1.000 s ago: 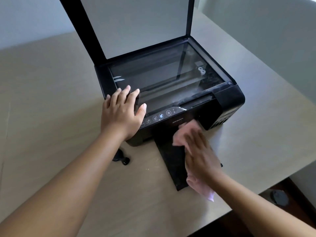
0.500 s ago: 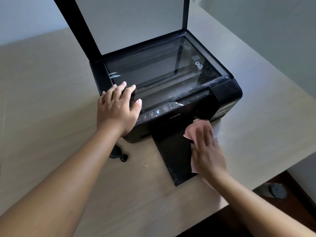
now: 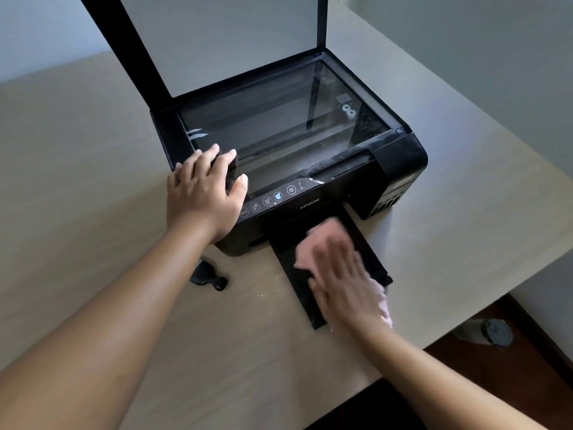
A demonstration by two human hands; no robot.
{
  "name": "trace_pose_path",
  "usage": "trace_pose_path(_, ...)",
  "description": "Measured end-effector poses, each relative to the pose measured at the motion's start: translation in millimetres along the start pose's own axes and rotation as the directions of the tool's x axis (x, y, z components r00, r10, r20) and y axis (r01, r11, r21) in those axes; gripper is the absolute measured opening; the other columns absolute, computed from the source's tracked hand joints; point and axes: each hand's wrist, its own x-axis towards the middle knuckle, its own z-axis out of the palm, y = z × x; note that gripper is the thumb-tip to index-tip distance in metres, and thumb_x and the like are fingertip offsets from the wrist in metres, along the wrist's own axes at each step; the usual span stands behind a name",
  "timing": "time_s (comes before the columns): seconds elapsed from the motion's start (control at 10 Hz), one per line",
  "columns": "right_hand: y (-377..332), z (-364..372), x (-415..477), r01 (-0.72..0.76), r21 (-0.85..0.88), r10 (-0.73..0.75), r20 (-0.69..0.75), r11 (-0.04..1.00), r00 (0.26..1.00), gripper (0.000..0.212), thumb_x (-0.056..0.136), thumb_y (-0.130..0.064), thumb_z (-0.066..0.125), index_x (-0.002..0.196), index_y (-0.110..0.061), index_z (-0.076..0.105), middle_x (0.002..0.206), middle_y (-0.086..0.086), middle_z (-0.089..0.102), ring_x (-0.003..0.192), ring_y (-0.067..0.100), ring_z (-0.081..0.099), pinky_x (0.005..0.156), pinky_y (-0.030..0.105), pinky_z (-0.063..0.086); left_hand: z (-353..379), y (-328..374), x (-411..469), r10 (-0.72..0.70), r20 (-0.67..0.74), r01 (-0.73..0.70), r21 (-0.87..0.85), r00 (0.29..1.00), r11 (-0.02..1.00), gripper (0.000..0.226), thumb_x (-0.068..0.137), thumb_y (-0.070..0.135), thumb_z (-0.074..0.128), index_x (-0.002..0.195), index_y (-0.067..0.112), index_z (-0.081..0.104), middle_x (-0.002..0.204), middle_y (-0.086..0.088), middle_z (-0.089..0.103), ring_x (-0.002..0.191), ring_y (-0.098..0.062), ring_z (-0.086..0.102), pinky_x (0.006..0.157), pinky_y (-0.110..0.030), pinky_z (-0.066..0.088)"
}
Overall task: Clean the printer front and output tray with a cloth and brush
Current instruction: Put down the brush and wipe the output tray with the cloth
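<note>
A black printer (image 3: 400,162) stands on the table with its scanner lid (image 3: 217,35) raised and dust along the front edge of the glass. Its black output tray (image 3: 288,259) sticks out toward me. My right hand (image 3: 344,283) lies flat on the tray and presses a pink cloth (image 3: 313,246) onto it; part of the cloth hangs off the tray's near right corner. My left hand (image 3: 204,190) rests flat on the printer's front left corner, fingers spread, holding nothing. A small black brush (image 3: 207,274) lies on the table left of the tray.
The light wooden table (image 3: 93,169) ends close to my right, with a dark floor below. A dark round object (image 3: 493,332) sits on the floor beyond that edge. A few pale crumbs lie on the table between brush and tray.
My right hand with the cloth has slid from the tray's right side near the printer front back over the middle of the tray. My left hand has stayed on the printer.
</note>
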Motion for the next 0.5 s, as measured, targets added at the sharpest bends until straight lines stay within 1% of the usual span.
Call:
trace_pose_path(0.1,6,-5,-29,0.476,-0.051,-0.47,0.099,0.878,0.877,0.054,0.098,-0.044,0.044,0.148,-0.025,0.033,0.157,0.005,0.024,0.146,0.026,0.016,0.118,0.042,0.018,0,0,0,0.003,-0.001,-0.003,0.001,1.0,1.0,0.051,0.095,0.051,0.035,0.143,0.035,0.035,0.159,0.004,0.025,0.146,-0.02,0.016,0.118,-0.045,0.011)
trace_pose_path(0.2,42,-15,-36,0.405,-0.076,-0.397,0.1,0.911,0.912,0.057,0.097,-0.05,0.04,0.149,-0.029,0.029,0.158,0.003,0.023,0.147,0.025,0.015,0.116,0.047,0.023,-1,1,-1,-0.005,-0.002,0.005,0.0,1.0,1.0,0.051,0.095,0.051,0.035,0.143,0.035,0.035,0.159,0.004,0.025,0.146,-0.02,0.016,0.118,-0.044,0.01)
trace_pose_path(0.3,38,-10,-2,-0.034,-0.081,0.035,0.015,0.996,0.999,0.063,0.095,-0.052,0.03,0.152,-0.027,0.018,0.159,0.01,0.016,0.147,0.032,0.012,0.114,0.052,0.026,-1,2,0,-0.012,-0.002,0.012,-0.004,1.0,1.0,0.051,0.095,0.052,0.034,0.143,0.036,0.035,0.159,0.005,0.025,0.146,-0.019,0.015,0.119,-0.044,0.01)
trace_pose_path(0.4,-5,3,21,-0.06,-0.065,0.063,0.043,0.996,0.997,0.065,0.095,-0.049,0.028,0.153,-0.029,0.007,0.161,0.011,0.003,0.147,0.036,0.001,0.117,0.053,0.013,-1,2,0,-0.007,0.003,0.007,-0.001,1.0,1.0,0.052,0.095,0.052,0.034,0.144,0.036,0.034,0.159,0.004,0.024,0.146,-0.019,0.015,0.119,-0.043,0.009)
trace_pose_path(0.5,-9,4,2,0.336,-0.069,-0.327,0.122,0.939,0.937,0.057,0.098,-0.047,0.036,0.151,-0.034,0.019,0.161,0.005,0.009,0.148,0.03,0.002,0.119,0.05,0.011,-1,2,-1,-0.007,0.002,0.007,-0.004,1.0,1.0,0.052,0.095,0.052,0.034,0.144,0.035,0.035,0.159,0.004,0.024,0.146,-0.019,0.015,0.119,-0.043,0.01)
